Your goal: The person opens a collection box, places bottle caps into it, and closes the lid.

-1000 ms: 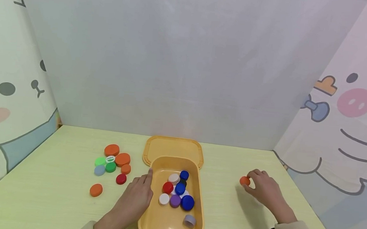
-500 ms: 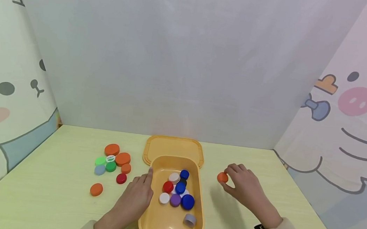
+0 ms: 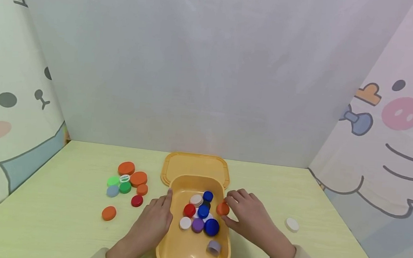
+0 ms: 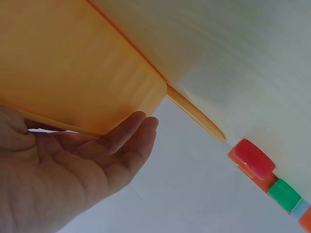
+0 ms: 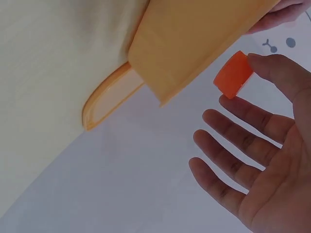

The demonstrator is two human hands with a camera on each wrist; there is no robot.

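My right hand [image 3: 249,216] pinches an orange bottle cap [image 3: 223,209] between thumb and forefinger, over the right wall of a yellow plastic box [image 3: 181,257]. The right wrist view shows the cap [image 5: 234,75] at the fingertips and the other fingers spread. My left hand [image 3: 152,222] holds the box's left rim, its index finger lying along the edge. Fingers of the left hand [image 4: 97,165] touch the outer wall in the left wrist view; the thumb is mostly hidden. Inside the box are several caps, among them a red cap [image 3: 189,210], a purple cap [image 3: 198,225] and a large blue cap [image 3: 211,227].
A yellow lid [image 3: 196,164] lies behind the box. Several caps are grouped on the table at left, including a green cap [image 3: 125,187] and a dark red cap [image 3: 137,200]. One white cap [image 3: 292,224] lies right of my right hand. A pale curtain [image 3: 210,74] stands behind.
My right hand has carried the orange cap left from the table's right side to the box, bringing the white cap into sight. My left hand stays on the rim.
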